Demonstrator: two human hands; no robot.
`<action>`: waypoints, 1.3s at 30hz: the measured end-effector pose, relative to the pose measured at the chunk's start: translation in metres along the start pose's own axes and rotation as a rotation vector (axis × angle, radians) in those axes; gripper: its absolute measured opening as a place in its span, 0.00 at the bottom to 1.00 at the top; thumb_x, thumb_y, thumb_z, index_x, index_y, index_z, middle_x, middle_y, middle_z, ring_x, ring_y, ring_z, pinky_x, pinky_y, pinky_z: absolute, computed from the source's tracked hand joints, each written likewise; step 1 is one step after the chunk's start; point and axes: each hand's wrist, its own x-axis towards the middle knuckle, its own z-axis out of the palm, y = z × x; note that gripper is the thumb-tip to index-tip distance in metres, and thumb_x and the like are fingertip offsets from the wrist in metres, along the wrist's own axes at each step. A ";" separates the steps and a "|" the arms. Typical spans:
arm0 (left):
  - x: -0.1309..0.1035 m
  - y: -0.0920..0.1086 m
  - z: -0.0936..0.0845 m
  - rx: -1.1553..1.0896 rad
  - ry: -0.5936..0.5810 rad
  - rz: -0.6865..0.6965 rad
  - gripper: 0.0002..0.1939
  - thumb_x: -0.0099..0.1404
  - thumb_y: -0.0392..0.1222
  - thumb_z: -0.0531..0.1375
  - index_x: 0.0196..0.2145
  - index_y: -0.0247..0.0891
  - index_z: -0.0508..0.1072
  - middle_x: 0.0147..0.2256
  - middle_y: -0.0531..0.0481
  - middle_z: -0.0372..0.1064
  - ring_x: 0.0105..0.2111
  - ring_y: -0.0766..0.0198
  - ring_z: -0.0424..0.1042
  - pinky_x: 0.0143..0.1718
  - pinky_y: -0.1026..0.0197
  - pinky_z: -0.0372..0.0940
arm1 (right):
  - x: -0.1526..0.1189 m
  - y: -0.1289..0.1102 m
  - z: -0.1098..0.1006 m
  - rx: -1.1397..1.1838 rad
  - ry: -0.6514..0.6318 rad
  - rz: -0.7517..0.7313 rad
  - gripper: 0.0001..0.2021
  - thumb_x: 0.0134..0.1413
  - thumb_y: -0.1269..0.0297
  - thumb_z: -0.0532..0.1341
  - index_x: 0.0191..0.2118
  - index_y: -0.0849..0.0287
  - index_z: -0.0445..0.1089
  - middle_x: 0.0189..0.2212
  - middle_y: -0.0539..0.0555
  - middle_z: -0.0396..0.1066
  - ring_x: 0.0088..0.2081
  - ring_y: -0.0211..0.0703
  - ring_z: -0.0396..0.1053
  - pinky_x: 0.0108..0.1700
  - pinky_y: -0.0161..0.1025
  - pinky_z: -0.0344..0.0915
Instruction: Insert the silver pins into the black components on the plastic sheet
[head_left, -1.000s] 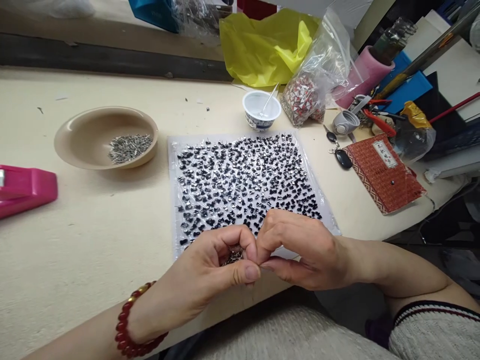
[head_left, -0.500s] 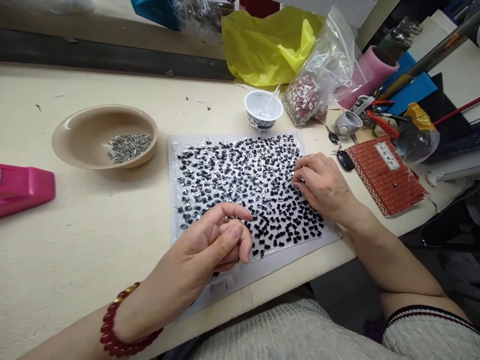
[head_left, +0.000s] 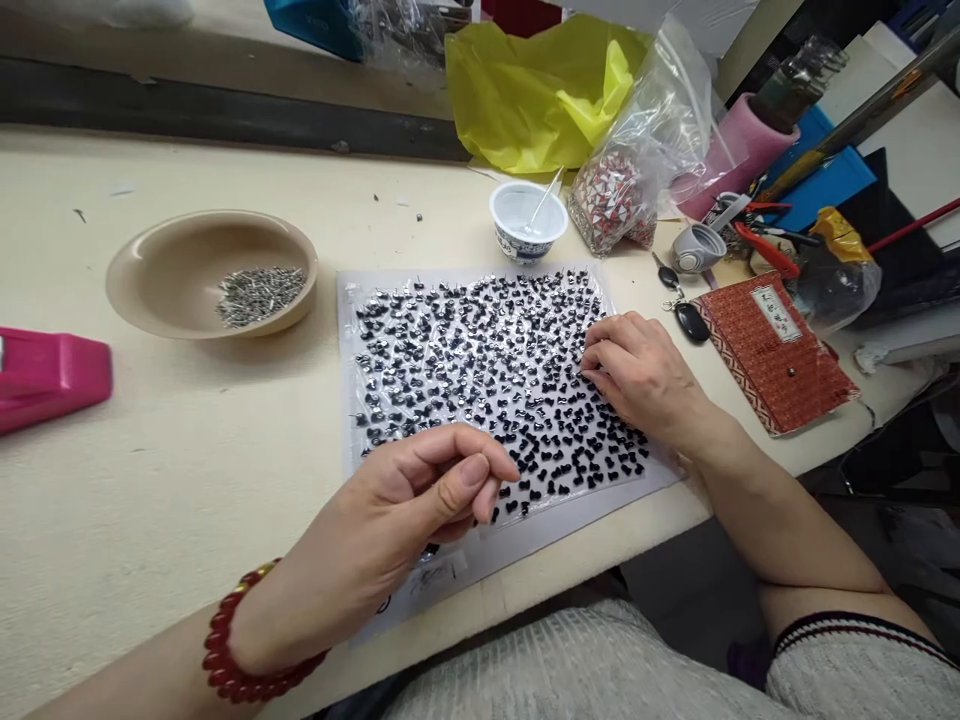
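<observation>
A pale table point(head_left: 187, 480) spans the view, with a dark strip point(head_left: 187, 110) along its far side. At the left edge sits a bright pink object point(head_left: 64, 375); next comes a beige bowl point(head_left: 161, 270) with small metal pieces point(head_left: 260, 296) heaped in its right side. In the middle, a pale sheet point(head_left: 480, 570) carries many small black pieces point(head_left: 487, 370), spread under and around the hands. Beyond it stand a white cup point(head_left: 510, 210) with a thin stick in it, a crumpled yellow plastic point(head_left: 532, 90) and a clear bag point(head_left: 664, 110) of red and white pieces. Farther right are a pink roll point(head_left: 739, 150), a black fob point(head_left: 691, 322) and a red patterned pouch point(head_left: 799, 355).

The left hand point(head_left: 420, 510) hovers above the sheet's near part, fingers curled inward, thumb against the index finger; whether it holds anything is hidden. The right hand point(head_left: 645, 380) reaches in from the right, palm down, fingertips bunched low over the black pieces at the sheet's right side; I cannot tell whether they grasp one.
</observation>
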 end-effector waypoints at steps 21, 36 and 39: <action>-0.008 -0.017 0.023 -0.686 -0.071 -0.248 0.19 0.68 0.52 0.52 0.36 0.34 0.73 0.31 0.47 0.65 0.30 0.66 0.65 0.32 0.65 0.63 | -0.014 -0.106 -0.056 0.330 0.180 -0.414 0.10 0.57 0.69 0.57 0.41 0.63 0.73 0.48 0.56 0.70 0.50 0.46 0.66 0.54 0.48 0.62; -0.006 -0.037 0.027 -0.689 -0.256 -0.170 0.15 0.71 0.42 0.52 0.36 0.29 0.73 0.32 0.46 0.68 0.33 0.66 0.69 0.42 0.61 0.65 | -0.014 -0.095 -0.056 0.654 0.063 -0.144 0.04 0.57 0.76 0.58 0.35 0.63 0.69 0.35 0.55 0.73 0.41 0.41 0.66 0.46 0.42 0.63; -0.007 -0.037 0.028 -0.655 -0.284 -0.138 0.15 0.71 0.41 0.51 0.35 0.28 0.73 0.31 0.45 0.68 0.32 0.66 0.70 0.41 0.62 0.66 | -0.015 -0.089 -0.058 0.673 0.036 -0.205 0.06 0.60 0.74 0.55 0.35 0.63 0.69 0.31 0.54 0.72 0.36 0.40 0.65 0.40 0.41 0.61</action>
